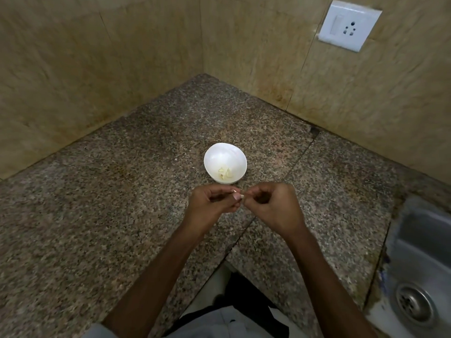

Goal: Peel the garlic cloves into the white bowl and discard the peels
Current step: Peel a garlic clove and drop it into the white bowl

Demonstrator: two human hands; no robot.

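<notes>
A small white bowl [225, 157] stands on the speckled granite counter [122, 191] and holds a few pale peeled garlic cloves [225, 173] at its near side. Just in front of the bowl, above the counter, my left hand [210, 203] and my right hand [271, 206] meet fingertip to fingertip. Between them they pinch a small garlic clove [242, 196], of which only a pale tip shows. The fingers of both hands are curled. No loose peel is visible.
The counter fills a corner between two beige tiled walls. A white wall socket [349, 25] sits high on the right wall. A steel sink [419, 264] with its drain [413, 303] lies at the right. The counter's front edge runs below my forearms.
</notes>
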